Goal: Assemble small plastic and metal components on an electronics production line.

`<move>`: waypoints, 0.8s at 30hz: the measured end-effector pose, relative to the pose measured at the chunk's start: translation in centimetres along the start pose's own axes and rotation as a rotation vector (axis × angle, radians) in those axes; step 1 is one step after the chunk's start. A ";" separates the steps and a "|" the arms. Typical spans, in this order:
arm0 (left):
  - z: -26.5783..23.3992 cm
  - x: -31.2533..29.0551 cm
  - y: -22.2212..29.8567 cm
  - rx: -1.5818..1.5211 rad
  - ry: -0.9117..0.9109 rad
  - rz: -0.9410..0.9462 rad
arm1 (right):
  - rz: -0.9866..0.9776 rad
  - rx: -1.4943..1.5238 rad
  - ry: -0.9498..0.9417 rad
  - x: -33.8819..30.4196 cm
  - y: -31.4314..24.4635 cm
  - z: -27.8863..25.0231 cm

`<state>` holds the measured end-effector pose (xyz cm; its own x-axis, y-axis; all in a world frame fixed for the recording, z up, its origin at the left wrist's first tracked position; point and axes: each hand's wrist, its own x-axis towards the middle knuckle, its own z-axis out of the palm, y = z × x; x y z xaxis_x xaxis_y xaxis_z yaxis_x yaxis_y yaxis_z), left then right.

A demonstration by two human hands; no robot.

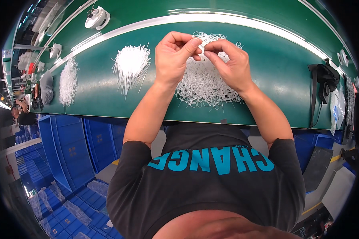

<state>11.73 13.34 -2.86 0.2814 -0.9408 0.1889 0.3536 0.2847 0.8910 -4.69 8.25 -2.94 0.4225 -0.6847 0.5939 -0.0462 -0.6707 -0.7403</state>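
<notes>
Above a heap of looped white cable ties (203,85), both of my hands are raised close together with bent fingers. My left hand (172,57) pinches with thumb and forefinger. Just across from it, my right hand (232,65) pinches too, its thumb and forefinger pressed together. Between the fingertips a thin white cable tie shows only partly, as it blends into the white heap behind. To the left of my left hand lies a bundle of straight white cable ties (131,61).
Farther left on the green table (95,79) is another white pile (69,81), beside a grey plastic bag (46,87). A black strapped item (327,77) and a clear bag (337,107) lie at the right end. Blue crates (66,147) stand below the front edge.
</notes>
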 end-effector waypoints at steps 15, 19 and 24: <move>0.5 -1.7 -1.7 0.145 0.008 0.004 | 0.027 0.089 0.141 -0.1 0.7 0.6; 0.4 -1.8 -1.5 0.122 0.037 -0.019 | -0.086 -0.080 0.090 0.2 0.6 0.4; 0.4 -1.9 -1.6 0.151 0.070 0.018 | -0.105 -0.174 0.076 0.0 0.7 0.5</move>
<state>10.25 14.62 -4.49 0.3496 -0.9192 0.1815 0.2113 0.2661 0.9405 -4.24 7.89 -3.66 0.3643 -0.6239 0.6914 -0.1642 -0.7738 -0.6118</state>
